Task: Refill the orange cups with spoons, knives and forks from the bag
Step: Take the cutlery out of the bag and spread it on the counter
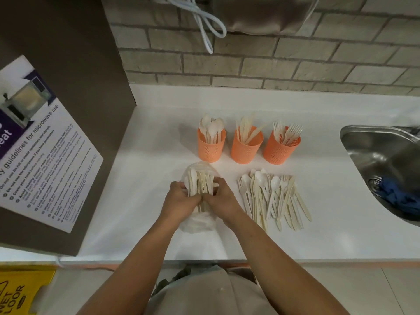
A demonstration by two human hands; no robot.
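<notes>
Three orange cups stand in a row on the white counter: the left cup (211, 145) holds spoons, the middle cup (246, 146) holds knives, the right cup (280, 147) holds forks. In front of the left cup lies a clear plastic bag (197, 220) with a bundle of cream cutlery (201, 181) in it. My left hand (180, 200) and my right hand (223, 198) both grip that bundle at the bag, side by side. A loose pile of spoons, forks and knives (272, 197) lies to the right of my hands.
A steel sink (384, 162) with a blue cloth (402, 196) in it sits at the right. A brown panel with a microwave notice (43, 142) walls off the left. Brick wall behind; a yellow wet-floor sign (20, 289) stands low left.
</notes>
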